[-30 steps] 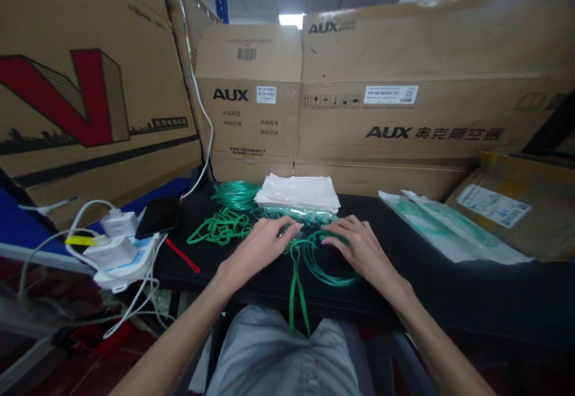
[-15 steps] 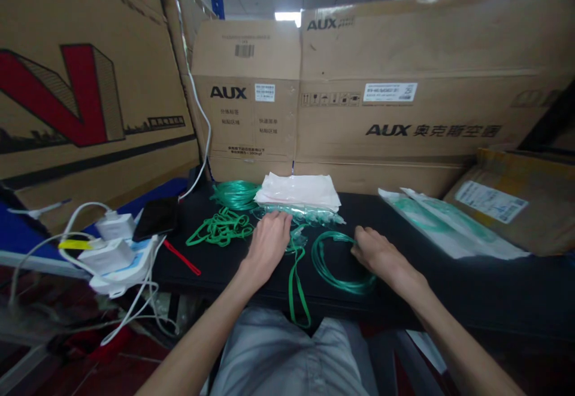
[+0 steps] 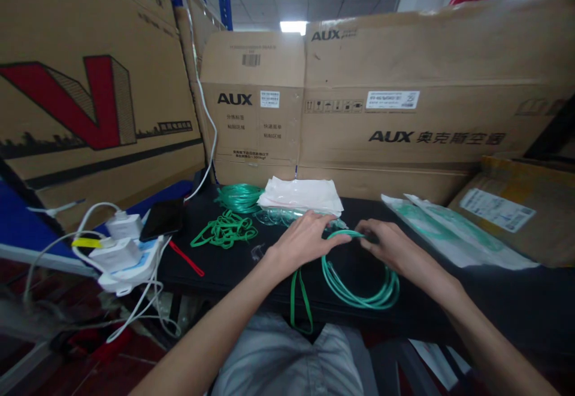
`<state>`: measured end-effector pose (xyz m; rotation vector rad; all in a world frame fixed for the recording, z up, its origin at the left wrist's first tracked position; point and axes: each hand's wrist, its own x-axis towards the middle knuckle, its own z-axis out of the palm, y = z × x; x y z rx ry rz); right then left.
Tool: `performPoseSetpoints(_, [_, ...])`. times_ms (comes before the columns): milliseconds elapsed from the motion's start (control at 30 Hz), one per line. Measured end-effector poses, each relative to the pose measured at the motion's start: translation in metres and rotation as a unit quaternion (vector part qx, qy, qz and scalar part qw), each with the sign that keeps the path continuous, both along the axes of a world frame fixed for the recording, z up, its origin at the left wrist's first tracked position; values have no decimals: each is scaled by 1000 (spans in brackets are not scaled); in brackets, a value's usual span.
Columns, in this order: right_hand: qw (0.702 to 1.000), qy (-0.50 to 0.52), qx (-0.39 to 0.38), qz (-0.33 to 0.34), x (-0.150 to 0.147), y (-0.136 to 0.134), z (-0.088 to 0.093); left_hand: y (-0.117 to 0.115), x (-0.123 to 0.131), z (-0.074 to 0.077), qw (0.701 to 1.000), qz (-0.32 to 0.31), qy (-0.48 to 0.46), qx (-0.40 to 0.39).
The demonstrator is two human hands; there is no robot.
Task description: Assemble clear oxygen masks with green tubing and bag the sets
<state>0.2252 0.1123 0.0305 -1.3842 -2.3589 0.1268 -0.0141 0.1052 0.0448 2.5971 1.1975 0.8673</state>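
Observation:
A coil of green plastic tubing [image 3: 359, 300] lies near the table's front edge, its upper side raised between my hands. My left hand [image 3: 308, 237] grips the upper left of the coil, thumb pointing right along it. My right hand [image 3: 381, 241] is closed on the top of the same coil, fingertips a short gap from the left hand. A narrow green elastic strap [image 3: 309, 309] hangs in a loop over the front edge below my left wrist. Whatever it is attached to is hidden beneath my left hand. A small clear plastic piece [image 3: 257, 253] lies left of that hand.
Behind are another green tubing coil [image 3: 240, 197], tangled green straps [image 3: 227, 228], white pouches [image 3: 300, 195] and clear plastic parts [image 3: 274, 216]. Filled pouches [image 3: 453, 231] and a carton [image 3: 516, 204] stand right. Leftward are a phone [image 3: 162, 219], chargers [image 3: 119, 252] and cables. Cardboard [image 3: 381, 162] walls the back.
My left hand has moved right from the clear plastic parts to the tubing coil. My right hand has shifted slightly, and the coil's top is lifted between both hands.

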Motion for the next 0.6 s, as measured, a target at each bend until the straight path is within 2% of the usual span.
performPoseSetpoints(100, [998, 41, 39, 9, -10, -4, 16, 6, 10, 8, 998, -44, 32, -27])
performPoseSetpoints(167, [995, 89, 46, -22, -13, -7, 25, 9, 9, 14, 998, -46, 31, -19])
performPoseSetpoints(200, [991, 122, 30, -40, -14, -8, 27, 11, 6, 17, 999, -42, 21, -8])
performPoseSetpoints(267, [972, 217, -60, -61, -15, -7, 30, 13, -2, 24, 1000, -18, -17, 15])
performPoseSetpoints(333, [919, 340, -190, -56, -20, -3, 33, 18, -13, 32, 997, 20, -66, 30])
performPoseSetpoints(433, [805, 483, -343, -35, -45, 7, 40, 30, -34, 43, 987, 106, -121, 17])
performPoseSetpoints(500, [754, 529, -390, -23, -72, 17, 46, 38, -51, 46, 974, 183, -132, -8])
performPoseSetpoints(600, [703, 564, -433, -6, -115, 35, 53, 46, -82, 42, 955, 265, -129, -33])
